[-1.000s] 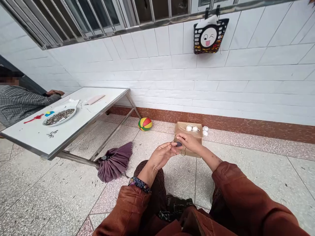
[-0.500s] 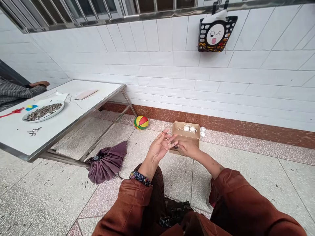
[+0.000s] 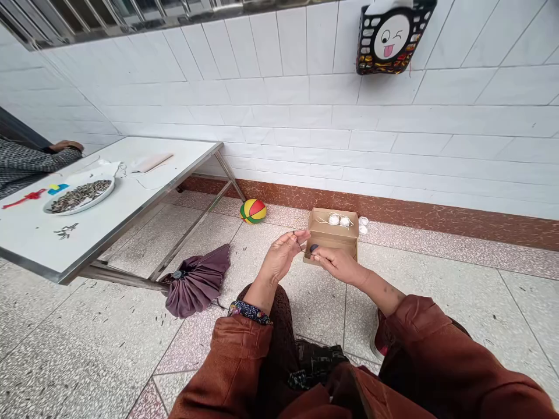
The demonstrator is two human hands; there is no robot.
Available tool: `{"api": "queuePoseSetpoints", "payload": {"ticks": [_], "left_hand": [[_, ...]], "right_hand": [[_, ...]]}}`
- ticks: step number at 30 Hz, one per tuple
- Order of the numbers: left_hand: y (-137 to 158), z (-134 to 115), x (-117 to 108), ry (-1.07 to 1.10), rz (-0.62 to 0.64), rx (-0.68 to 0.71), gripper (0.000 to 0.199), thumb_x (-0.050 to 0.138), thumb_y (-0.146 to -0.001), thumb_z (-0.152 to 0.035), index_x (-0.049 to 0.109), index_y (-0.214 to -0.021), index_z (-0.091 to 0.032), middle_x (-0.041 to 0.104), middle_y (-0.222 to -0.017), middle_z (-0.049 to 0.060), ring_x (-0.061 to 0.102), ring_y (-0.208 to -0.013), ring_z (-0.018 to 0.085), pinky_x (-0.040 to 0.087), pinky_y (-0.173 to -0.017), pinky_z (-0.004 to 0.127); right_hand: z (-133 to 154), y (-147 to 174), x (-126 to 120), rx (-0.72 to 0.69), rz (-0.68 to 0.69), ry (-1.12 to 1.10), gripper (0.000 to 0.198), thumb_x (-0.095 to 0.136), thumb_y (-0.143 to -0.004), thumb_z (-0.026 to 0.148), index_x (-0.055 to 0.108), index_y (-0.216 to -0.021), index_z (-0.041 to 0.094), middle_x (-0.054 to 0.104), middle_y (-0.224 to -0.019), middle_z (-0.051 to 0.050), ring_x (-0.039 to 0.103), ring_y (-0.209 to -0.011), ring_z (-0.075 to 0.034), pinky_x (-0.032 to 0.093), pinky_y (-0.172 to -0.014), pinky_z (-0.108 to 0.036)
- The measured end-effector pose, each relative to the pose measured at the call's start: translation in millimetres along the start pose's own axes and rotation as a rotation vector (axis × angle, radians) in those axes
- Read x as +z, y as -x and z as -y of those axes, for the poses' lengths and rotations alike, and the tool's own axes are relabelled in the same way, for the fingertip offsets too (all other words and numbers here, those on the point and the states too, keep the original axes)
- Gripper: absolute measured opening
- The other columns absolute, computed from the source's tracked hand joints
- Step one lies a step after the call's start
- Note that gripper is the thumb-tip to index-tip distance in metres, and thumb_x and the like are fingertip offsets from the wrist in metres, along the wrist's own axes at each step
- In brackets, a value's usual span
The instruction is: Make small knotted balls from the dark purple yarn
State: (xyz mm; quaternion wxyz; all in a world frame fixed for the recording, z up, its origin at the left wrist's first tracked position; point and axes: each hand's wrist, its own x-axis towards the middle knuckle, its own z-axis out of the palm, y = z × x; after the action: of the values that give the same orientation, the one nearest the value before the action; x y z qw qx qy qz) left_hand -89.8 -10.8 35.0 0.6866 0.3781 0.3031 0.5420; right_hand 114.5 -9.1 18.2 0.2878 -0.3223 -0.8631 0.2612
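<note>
A thin dark cord runs between my two hands, above an open cardboard box on the floor. My left hand pinches one part of it between thumb and finger. My right hand, to the right and a little lower, has its fingers closed on another part. Whether a thin tool lies along the cord is too small to tell. Just beyond my right fingertips, a dark ball shows in the box. Two white balls of thread rest in the box's far part.
A white table stands at left, with a plate of seeds on it and a person's arm behind. A folded purple umbrella leans near its leg. A striped ball lies by the wall; a black basket hangs above.
My left hand's spread fingers have drawn together, and the cord now bends between the hands. My right hand has turned slightly, still holding its end. The view has tilted down a little.
</note>
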Motion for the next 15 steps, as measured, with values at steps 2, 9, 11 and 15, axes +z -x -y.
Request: {"api": "queuePoseSetpoints", "payload": {"ticks": [2, 9, 11, 15], "left_hand": [[-2, 8, 1, -0.114, -0.003, 0.009, 0.028, 0.071, -0.084, -0.037, 0.074, -0.103, -0.017, 0.071, -0.116, 0.013, 0.062, -0.116, 0.027, 0.039, -0.104, 0.044], [-5, 31, 6, -0.33, 0.158, -0.107, 0.031, 0.069, -0.085, -0.039, 0.076, -0.103, -0.016, 0.076, -0.099, 0.01, 0.065, -0.103, 0.024, 0.036, -0.105, 0.041], [-3, 32, 10, -0.323, 0.214, -0.153, 0.034, 0.067, -0.086, -0.04, 0.074, -0.109, -0.015, 0.076, -0.092, 0.011, 0.066, -0.106, 0.025, 0.035, -0.106, 0.043], [1, 30, 15, -0.189, 0.26, -0.219, 0.036, 0.069, -0.086, -0.038, 0.072, -0.112, -0.014, 0.071, -0.069, 0.006, 0.069, -0.102, 0.027, 0.036, -0.106, 0.046]], "right_hand": [[8, -3, -7, 0.024, -0.065, -0.097, 0.032, 0.037, -0.104, 0.036, 0.065, -0.101, 0.021, 0.071, -0.088, -0.003, 0.065, -0.075, -0.016, 0.048, -0.073, -0.027], [4, -13, -33, 0.111, -0.177, -0.176, 0.034, 0.042, -0.101, 0.042, 0.067, -0.095, 0.021, 0.071, -0.088, -0.004, 0.065, -0.082, -0.018, 0.047, -0.075, -0.029], [-4, -14, -36, 0.161, -0.194, -0.179, 0.034, 0.042, -0.101, 0.043, 0.067, -0.092, 0.021, 0.07, -0.085, -0.003, 0.063, -0.081, -0.018, 0.046, -0.075, -0.029], [-24, -16, -30, 0.255, -0.157, -0.293, 0.032, 0.045, -0.099, 0.045, 0.067, -0.092, 0.022, 0.067, -0.082, -0.001, 0.061, -0.079, -0.018, 0.045, -0.072, -0.028]]}}
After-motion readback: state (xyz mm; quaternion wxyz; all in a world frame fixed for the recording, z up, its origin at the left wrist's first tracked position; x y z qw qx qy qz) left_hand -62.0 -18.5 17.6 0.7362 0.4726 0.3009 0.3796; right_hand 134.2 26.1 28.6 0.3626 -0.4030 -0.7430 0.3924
